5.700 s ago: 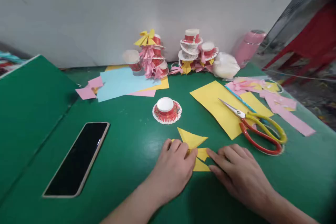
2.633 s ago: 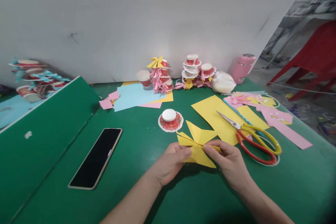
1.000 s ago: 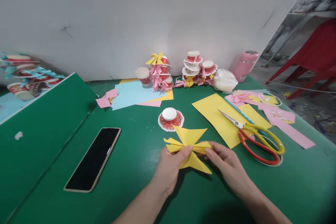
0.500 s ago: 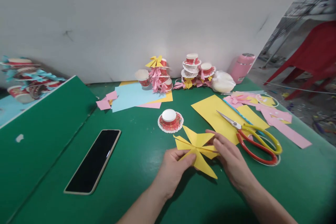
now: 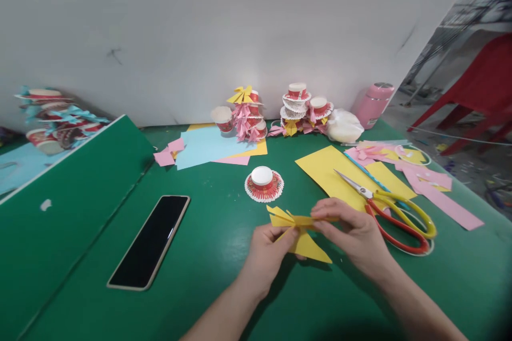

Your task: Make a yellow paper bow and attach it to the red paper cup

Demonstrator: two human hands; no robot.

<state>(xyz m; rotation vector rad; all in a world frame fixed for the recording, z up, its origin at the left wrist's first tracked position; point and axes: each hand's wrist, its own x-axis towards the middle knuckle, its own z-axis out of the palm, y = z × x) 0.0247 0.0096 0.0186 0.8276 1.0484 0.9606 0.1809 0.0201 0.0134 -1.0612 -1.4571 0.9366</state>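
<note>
Between my two hands is a yellow folded paper bow [image 5: 306, 248], held just above the green table. My left hand [image 5: 270, 253] pinches its middle, thumb on top and the other fingers mostly hidden underneath. With thumb and fingertips, my right hand [image 5: 350, 229] grips the bow's right-hand flap, which is pressed into a narrow strip. One pointed flap hangs toward me, and cut strips stick out on the left. Just beyond the bow sits a red and white paper cup [image 5: 263, 177], bottom up, its fringed edge spread flat.
Scissors [image 5: 392, 208] lie on yellow paper [image 5: 326, 165] at right, beside pink strips [image 5: 448, 202]. A phone [image 5: 150, 242] lies left, near a green divider [image 5: 80, 192]. Along the white wall stand decorated cup stacks [image 5: 296, 104] and a pink bottle [image 5: 375, 105].
My right hand has closed on the bow's right side. The upper flap, which was spread open, is now folded down into a narrow strip.
</note>
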